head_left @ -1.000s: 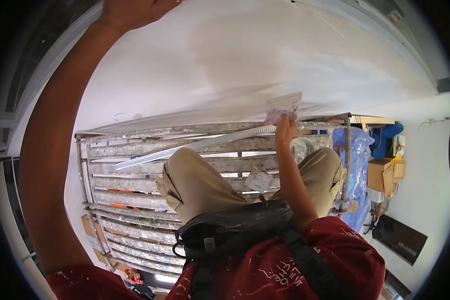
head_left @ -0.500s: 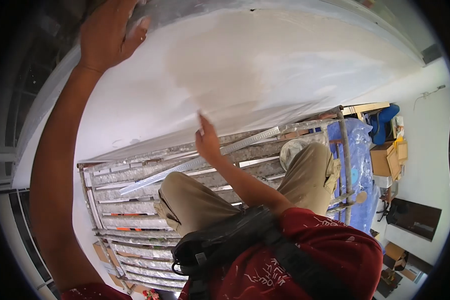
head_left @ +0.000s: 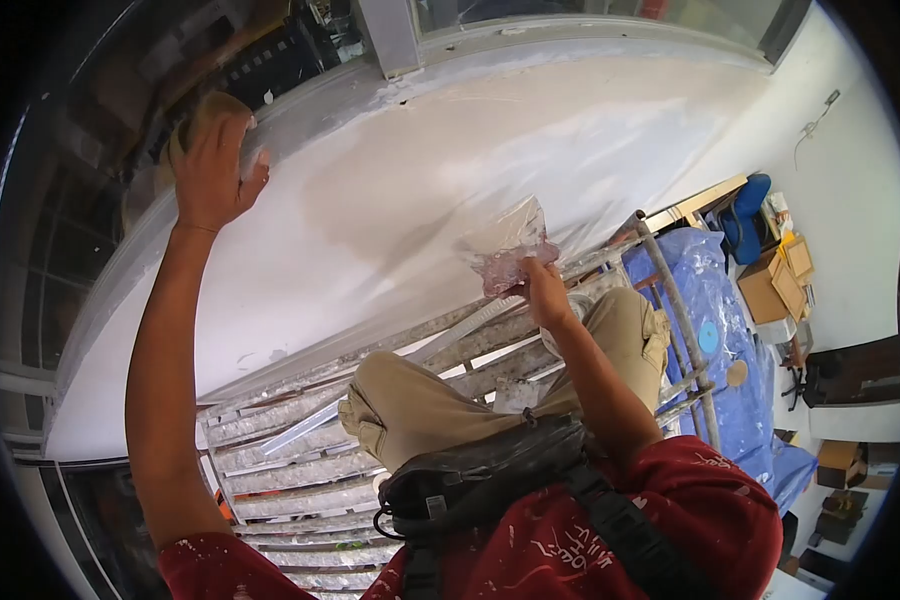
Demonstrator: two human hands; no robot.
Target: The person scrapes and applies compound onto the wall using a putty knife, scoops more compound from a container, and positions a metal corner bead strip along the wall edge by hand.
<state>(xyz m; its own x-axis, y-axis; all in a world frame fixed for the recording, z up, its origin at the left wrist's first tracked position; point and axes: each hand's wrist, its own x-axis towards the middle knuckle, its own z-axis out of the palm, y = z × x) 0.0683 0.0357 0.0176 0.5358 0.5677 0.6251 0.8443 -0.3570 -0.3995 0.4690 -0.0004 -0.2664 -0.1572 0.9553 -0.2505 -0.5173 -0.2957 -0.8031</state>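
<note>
At the upper left, my left hand [head_left: 213, 178] rests with its fingers apart on the ledge [head_left: 300, 125] below the window, holding nothing. My right hand [head_left: 542, 288] is closed on a crumpled clear plastic bag [head_left: 510, 250] with something pinkish in it. The bag is in front of the white wall [head_left: 270, 260], which has a large beige patch [head_left: 370, 180]. Below lies a slatted platform [head_left: 290, 440] spattered with white, and a long metal strip [head_left: 315, 422] lies across its slats. A round pale container is partly hidden beside my right forearm.
Metal scaffold tubes [head_left: 680, 310] edge the platform on the right. Beyond them are blue plastic sheeting [head_left: 705, 275], cardboard boxes [head_left: 770, 288] and a blue object [head_left: 742, 220]. A black bag [head_left: 480, 470] is strapped at my waist. Window glass is above the ledge.
My right hand has moved right and now holds the plastic bag, which was not visible before. The view has shifted, showing more of the window and ledge. My left hand stays at the ledge.
</note>
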